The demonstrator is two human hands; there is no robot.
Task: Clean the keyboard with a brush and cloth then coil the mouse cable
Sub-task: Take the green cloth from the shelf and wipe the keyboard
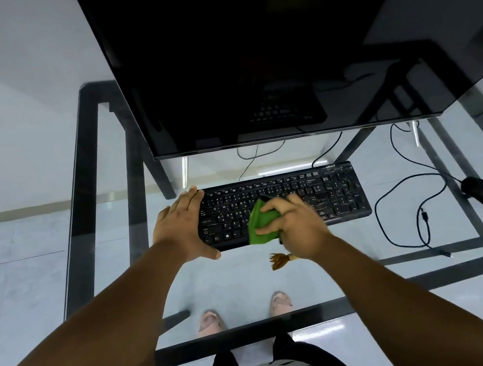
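Observation:
A black keyboard lies on the glass desk below the monitor. My left hand lies flat against the keyboard's left end, fingers straight, thumb along its front edge. My right hand grips a bunched green cloth and holds it on the middle keys. A small brush with brown bristles lies on the glass just in front of the keyboard, its handle hidden under my right wrist. The black mouse sits at the right, its cable lying in loose loops on the glass.
A large dark monitor hangs over the back of the desk. Thin cables run behind the keyboard. The desk's black frame borders the glass. My feet show through the glass below.

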